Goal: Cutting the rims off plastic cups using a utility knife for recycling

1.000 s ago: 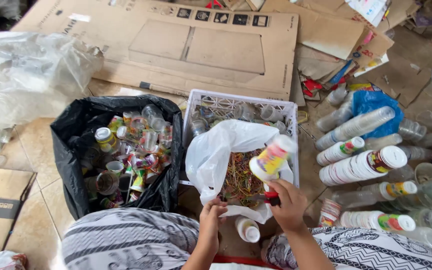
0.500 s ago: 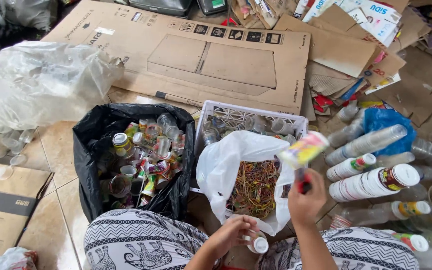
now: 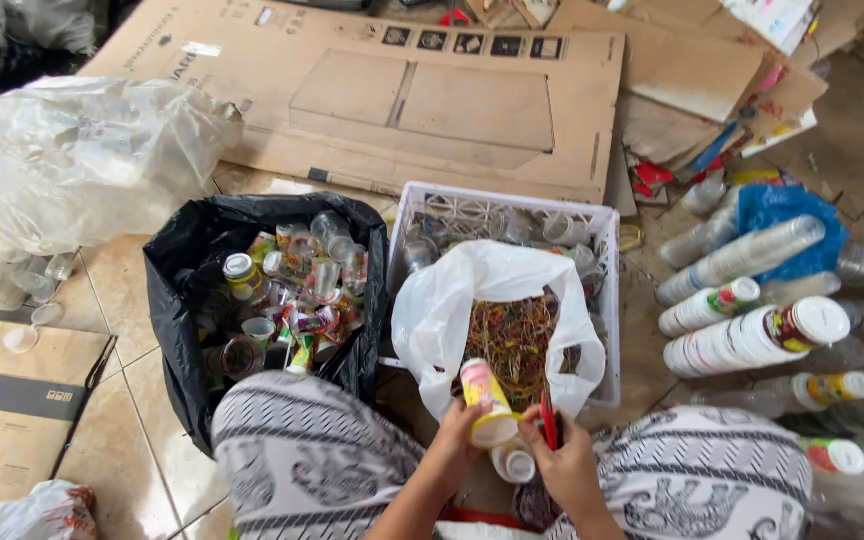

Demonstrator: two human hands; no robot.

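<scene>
Both hands meet low in the head view, just in front of the white bag; the left hand is wrapped around a small plastic cup with a printed label, tilted with its mouth toward the person; the right hand is closed on a thin red tool whose kind I cannot tell, its tip just beside the cup's rim.

Behind the white bag lies a big flattened cardboard sheet; far to the bag's left sits a large clear plastic sack; just left of it a black bag stands open, full of small labelled cups; the white bag itself rests in a white plastic crate and holds a tangle of rubber bands; right of the bag, nested stacks of cups lie on their sides on the floor, with a blue bag beyond them; under the hands, between the patterned knees, another small cup lies on the floor.
</scene>
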